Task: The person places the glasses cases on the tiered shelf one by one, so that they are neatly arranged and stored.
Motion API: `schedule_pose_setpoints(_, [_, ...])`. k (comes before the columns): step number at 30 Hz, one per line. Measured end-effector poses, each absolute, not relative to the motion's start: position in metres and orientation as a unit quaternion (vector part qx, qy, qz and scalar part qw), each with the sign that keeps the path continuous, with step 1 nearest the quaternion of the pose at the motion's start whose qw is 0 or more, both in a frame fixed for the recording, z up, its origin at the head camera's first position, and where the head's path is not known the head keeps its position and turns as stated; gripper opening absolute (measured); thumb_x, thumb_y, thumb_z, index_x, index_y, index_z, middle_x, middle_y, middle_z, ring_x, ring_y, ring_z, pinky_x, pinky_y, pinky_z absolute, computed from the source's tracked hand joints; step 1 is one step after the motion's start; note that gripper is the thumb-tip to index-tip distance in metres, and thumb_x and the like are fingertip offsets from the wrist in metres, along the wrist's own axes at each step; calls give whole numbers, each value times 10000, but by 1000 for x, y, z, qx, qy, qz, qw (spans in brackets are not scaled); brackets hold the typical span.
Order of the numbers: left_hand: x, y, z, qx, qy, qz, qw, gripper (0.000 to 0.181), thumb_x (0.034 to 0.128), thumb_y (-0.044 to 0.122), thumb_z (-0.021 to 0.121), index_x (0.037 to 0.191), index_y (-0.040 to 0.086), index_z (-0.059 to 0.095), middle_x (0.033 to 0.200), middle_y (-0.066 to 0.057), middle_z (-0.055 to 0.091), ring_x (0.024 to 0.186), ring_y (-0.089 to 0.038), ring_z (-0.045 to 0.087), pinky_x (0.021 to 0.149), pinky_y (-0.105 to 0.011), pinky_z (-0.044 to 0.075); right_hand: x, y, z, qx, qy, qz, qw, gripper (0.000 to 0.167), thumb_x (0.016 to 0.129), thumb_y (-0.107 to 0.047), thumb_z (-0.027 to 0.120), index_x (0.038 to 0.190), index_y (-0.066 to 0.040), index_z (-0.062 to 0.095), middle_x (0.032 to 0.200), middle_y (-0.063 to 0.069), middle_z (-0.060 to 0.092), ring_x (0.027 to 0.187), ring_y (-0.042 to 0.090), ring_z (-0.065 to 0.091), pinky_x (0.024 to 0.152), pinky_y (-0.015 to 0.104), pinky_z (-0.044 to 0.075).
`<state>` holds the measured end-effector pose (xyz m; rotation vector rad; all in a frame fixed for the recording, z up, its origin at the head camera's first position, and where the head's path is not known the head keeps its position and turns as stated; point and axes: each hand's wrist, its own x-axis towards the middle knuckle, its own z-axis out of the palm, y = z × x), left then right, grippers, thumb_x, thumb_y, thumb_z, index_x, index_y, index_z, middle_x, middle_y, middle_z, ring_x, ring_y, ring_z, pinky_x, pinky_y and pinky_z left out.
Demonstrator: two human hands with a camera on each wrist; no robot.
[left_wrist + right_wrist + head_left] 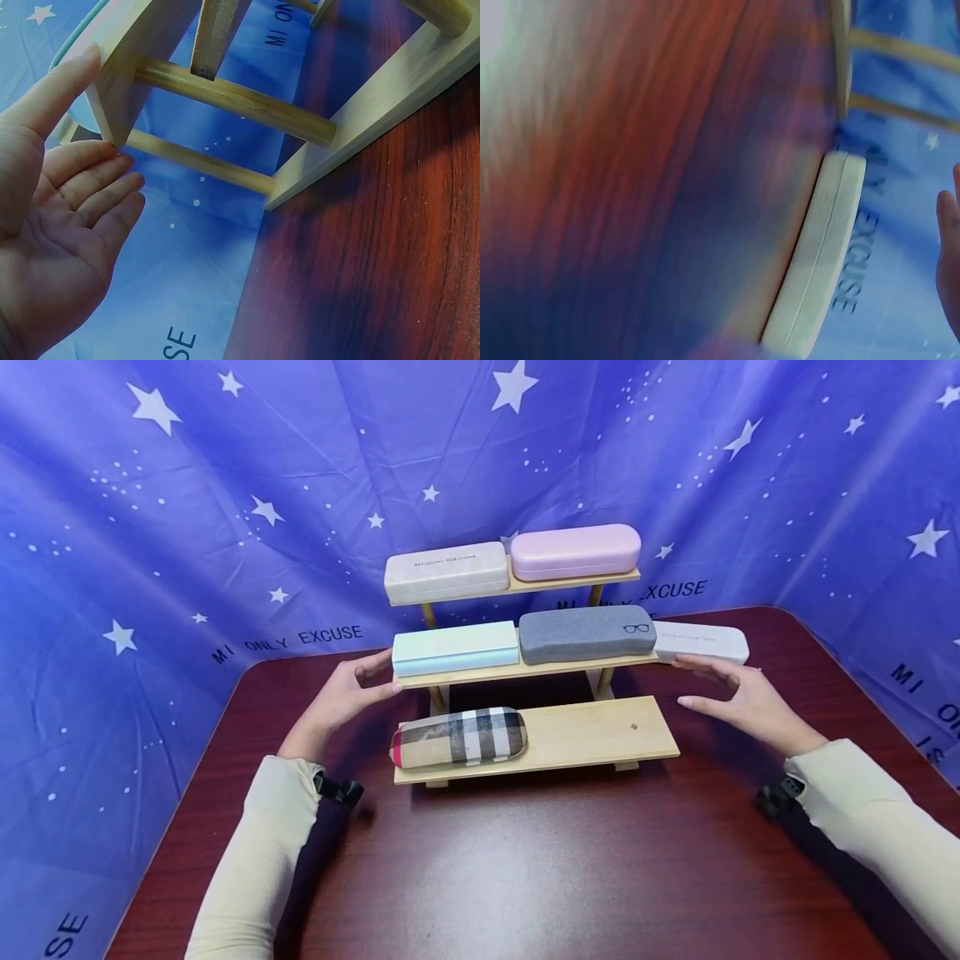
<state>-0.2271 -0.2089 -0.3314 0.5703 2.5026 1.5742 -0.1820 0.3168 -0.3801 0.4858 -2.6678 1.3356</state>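
Note:
A three-tier wooden rack (592,731) holds several glasses cases. My left hand (341,693) is at the left end of its middle shelf, beside a mint-green case (455,650). In the left wrist view, the thumb and fingertips of that hand (67,210) touch the shelf's end, fingers mostly straight. My right hand (742,702) hovers with fingers extended, holding nothing, in front of a white case (701,642) lying on the table. A grey case (585,633) shares the middle shelf. On the bottom shelf's left half lies a checked case (459,737).
The top shelf carries a pale marbled case (446,571) and a pink case (576,552). Beneath everything is a dark red wooden table (480,860). A blue star-printed curtain (300,468) hangs close behind the rack and along both sides.

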Motion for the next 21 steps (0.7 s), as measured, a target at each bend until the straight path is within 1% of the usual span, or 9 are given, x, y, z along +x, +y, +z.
schedule_pose_setpoints(3, [-227,-209,-331,188,832,517,65,601,846,14,664,1372,-95,396,1388,-231,439,1294,-326,411,1064,-477,310,-188,327,-383,137,-888,434,62,546,821,-149,738,1326,-86,539,1265,-6,591,1104,-100,491,869,48,341])
schedule_pose_setpoints(6, [-227,-208,-330,187,834,515,65,602,846,17,665,1373,-93,396,1388,-229,439,1294,-322,413,1064,-468,313,-195,335,-385,117,-894,428,61,562,822,-183,740,1332,-77,529,1280,4,569,1108,-77,486,867,41,334])
schedule_pose_setpoints(9, [-226,-208,-330,187,834,516,66,600,848,16,663,1374,-93,394,1390,-229,437,1297,-322,409,1066,-467,311,-202,342,-387,105,-899,421,61,565,819,-209,744,1331,-100,534,1292,-1,550,1126,-28,477,864,35,330])
schedule_pose_setpoints(12, [-226,-208,-330,187,833,516,66,599,848,11,661,1373,-96,394,1390,-230,436,1299,-323,405,1068,-467,308,-209,349,-388,98,-901,417,62,564,813,-222,750,1327,-123,542,1303,17,540,1131,-16,455,854,35,330])
schedule_pose_setpoints(18, [-226,-209,-331,185,832,520,66,596,850,14,660,1374,-92,396,1390,-228,439,1304,-319,402,1071,-468,304,-222,360,-392,84,-899,421,84,550,804,-213,757,1308,-121,559,1211,10,563,981,87,507,746,94,373])
schedule_pose_setpoints(21, [-226,-209,-331,185,831,520,68,600,851,16,659,1377,-92,390,1394,-226,436,1306,-318,398,1070,-467,304,-227,366,-393,80,-896,427,92,544,806,-184,753,1306,-96,558,1170,2,578,929,97,524,726,99,386])
